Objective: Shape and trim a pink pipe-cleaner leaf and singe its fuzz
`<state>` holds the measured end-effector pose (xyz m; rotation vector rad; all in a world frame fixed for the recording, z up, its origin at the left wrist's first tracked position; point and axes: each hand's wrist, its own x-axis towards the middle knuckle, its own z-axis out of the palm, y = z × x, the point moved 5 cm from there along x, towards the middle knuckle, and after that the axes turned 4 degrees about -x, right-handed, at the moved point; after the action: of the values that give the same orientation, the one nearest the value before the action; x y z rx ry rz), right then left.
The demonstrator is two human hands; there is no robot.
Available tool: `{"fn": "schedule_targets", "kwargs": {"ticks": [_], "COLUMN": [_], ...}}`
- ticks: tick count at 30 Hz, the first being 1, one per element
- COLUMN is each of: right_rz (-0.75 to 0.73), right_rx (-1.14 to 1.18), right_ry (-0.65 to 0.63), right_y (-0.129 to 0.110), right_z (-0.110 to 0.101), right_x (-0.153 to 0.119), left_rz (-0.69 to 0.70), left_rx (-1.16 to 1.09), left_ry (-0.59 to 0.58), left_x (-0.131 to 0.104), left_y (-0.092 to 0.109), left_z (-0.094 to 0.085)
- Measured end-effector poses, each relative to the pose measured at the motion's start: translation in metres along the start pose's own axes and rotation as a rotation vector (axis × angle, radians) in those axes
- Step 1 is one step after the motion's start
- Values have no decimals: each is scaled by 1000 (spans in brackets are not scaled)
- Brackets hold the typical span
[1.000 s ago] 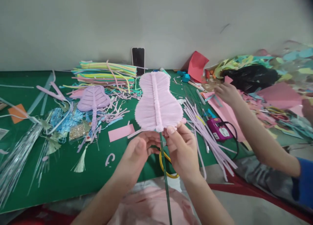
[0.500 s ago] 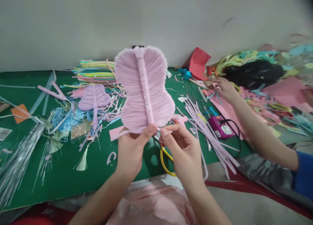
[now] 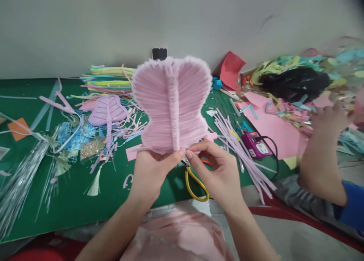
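A fuzzy pink butterfly-shaped piece made of pipe cleaners (image 3: pixel 189 105) stands upright in front of me, with a thick rib down its middle. My left hand (image 3: pixel 155 172) pinches its lower edge at the foot of the rib, thumb in front. Close beside that thumb, my right hand (image 3: pixel 217 168) has thumb and fingers closed on the same lower edge. Yellow-handled scissors (image 3: pixel 196 185) lie on the table below the piece, partly hidden by my right hand. A smaller purple leaf-like piece (image 3: pixel 107 111) with a wrapped stem lies to the left.
On the green table (image 3: pixel 85 211) lie silver tinsel strands (image 3: pixel 28 177), a stack of coloured pipe cleaners (image 3: pixel 109 79), loose lilac pipe cleaners (image 3: pixel 244 155) and a purple box with a cord (image 3: pixel 256 145). Another person's arm (image 3: pixel 321 162) reaches over paper scraps at right.
The butterfly piece has turned to face me more squarely, its top moving right. My hands stay at its lower edge. The other person's arm has swung right, away from the pink paper.
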<state>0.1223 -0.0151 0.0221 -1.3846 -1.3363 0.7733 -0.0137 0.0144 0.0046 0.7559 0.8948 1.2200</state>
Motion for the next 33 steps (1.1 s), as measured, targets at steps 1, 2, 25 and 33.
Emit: {"fn": "schedule_targets", "kwargs": {"ticks": [1,2,25,33], "right_rz": [25,58,217,209], "right_rx": [15,48,287,295], "right_ry": [12,25,20,-14], "right_y": [1,3,20,19], "right_z": [-1,-1,2,4], "right_x": [1,1,11,10], "left_rz": [7,11,-108,-141], "left_rx": [-6,-18,-47,-128], "left_ry": [3,-5,-55,-71], "left_x": [0,0,6,5], "left_y": [0,0,-2,-2], "left_z": [1,2,-1,0]}}
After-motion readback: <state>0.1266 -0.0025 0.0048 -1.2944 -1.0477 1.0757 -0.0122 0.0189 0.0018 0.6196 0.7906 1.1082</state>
